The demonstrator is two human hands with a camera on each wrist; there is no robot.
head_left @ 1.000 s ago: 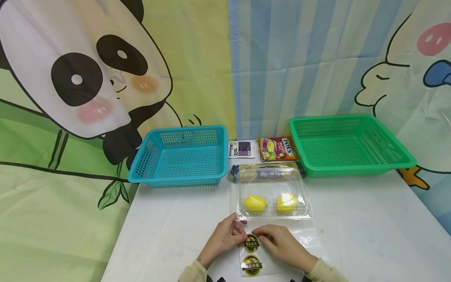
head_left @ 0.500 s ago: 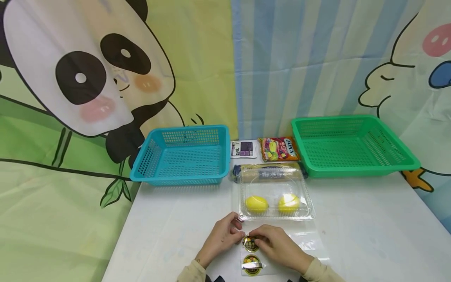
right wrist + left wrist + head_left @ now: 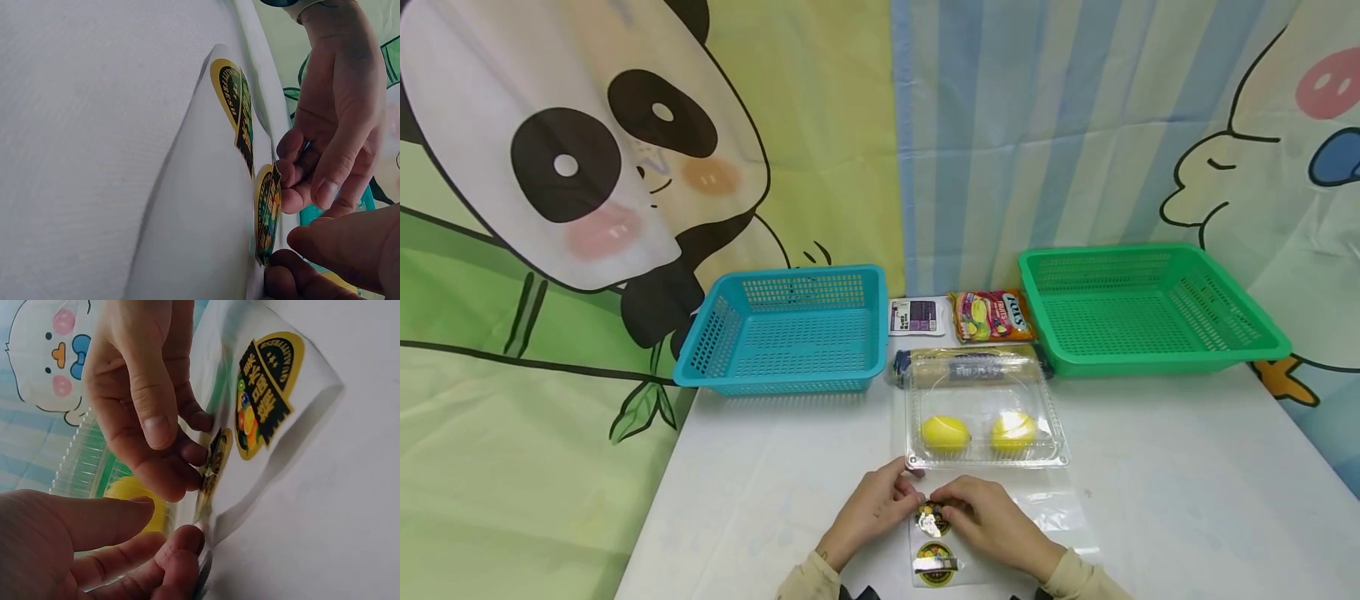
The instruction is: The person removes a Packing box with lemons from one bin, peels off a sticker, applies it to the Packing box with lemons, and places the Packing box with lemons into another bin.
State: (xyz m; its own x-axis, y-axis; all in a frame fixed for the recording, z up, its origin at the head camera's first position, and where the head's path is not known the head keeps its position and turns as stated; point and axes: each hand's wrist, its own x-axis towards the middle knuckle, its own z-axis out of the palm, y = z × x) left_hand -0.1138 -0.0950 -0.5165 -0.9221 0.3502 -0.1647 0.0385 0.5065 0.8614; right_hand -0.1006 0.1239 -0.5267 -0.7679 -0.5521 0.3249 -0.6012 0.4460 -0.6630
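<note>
A clear sheet lies in front of me with two round black-and-gold stickers along its left side. Over the upper sticker, my right hand bends its fingers against the edge; whether it pinches the sticker is not clear. My left hand rests at the sticker's left, fingertips at the sheet, thumb apart from the fingers in the left wrist view. Its index finger reaches the corner of a clear plastic clamshell box. Below, the second sticker lies flat. Two yellow lemons show through the box.
Behind the box lies a dark blue and gold packet. Farther back are a white packet and a Fox's candy bag. A blue basket stands at left, a green basket at right.
My right hand has shifted slightly left over the upper sticker, which now shows a bright glare. My left hand stays nearly in place. The box and baskets have not moved.
</note>
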